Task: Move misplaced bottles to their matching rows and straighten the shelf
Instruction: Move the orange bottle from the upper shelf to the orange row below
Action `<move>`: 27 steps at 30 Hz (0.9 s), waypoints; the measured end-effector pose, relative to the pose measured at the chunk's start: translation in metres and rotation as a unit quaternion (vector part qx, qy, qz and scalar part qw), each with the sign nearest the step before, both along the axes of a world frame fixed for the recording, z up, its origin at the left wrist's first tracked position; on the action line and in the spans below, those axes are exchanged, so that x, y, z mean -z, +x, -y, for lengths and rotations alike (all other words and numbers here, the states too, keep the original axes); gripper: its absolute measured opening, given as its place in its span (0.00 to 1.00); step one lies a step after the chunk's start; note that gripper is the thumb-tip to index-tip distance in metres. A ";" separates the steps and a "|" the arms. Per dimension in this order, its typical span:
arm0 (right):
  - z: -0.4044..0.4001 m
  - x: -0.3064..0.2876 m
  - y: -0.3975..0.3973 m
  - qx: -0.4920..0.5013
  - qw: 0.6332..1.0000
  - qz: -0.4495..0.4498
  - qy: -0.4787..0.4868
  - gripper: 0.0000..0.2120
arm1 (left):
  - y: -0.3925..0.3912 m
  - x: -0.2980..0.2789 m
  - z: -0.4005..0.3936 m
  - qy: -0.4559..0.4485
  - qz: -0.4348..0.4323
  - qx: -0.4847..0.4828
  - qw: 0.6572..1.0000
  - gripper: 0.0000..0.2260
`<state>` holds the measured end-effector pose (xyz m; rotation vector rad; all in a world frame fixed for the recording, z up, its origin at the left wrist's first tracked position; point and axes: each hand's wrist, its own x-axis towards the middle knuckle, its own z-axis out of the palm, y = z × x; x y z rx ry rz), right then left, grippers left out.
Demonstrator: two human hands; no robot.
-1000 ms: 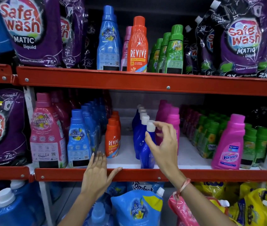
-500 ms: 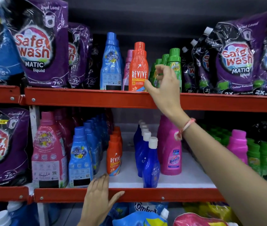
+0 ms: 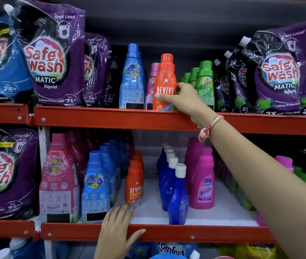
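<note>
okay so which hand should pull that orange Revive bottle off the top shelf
Right. The right hand already has its fingers around the orange Revive bottle on the upper shelf, while the left hand rests flat on the lower shelf edge.

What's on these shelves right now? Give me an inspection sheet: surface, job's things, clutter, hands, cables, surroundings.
Surface: red upper shelf rail and lower shelf rail, both stocked.
Job's things: large orange Revive bottle upright on the upper shelf, in front of a pink bottle; row of small Revive bottles on the lower shelf.
Clutter: nothing seen loose; blue Ujala row, pink Vanish bottle, and green bottles stand upright.
Hands: right hand grips the large Revive bottle's lower part; left hand rests open on the lower rail.
Cables: nothing seen.
Surroundings: purple Safe Wash pouches on both sides.
</note>
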<state>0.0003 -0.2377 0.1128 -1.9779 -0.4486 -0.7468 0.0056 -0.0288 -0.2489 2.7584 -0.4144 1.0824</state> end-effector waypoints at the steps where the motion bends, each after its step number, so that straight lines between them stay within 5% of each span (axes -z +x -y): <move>1: 0.001 0.001 0.002 0.001 1.000 0.009 0.014 0.25 | 0.000 0.000 0.000 0.000 -0.002 0.000 1.000 0.32; 17: 0.004 0.022 -0.050 -0.135 0.959 0.075 0.237 0.25 | -0.004 -0.004 0.002 -0.016 -0.038 0.006 0.999 0.34; 27: -0.004 0.149 -0.076 -0.126 0.967 -0.046 0.215 0.22 | -0.010 -0.006 0.005 -0.010 -0.061 -0.022 0.998 0.36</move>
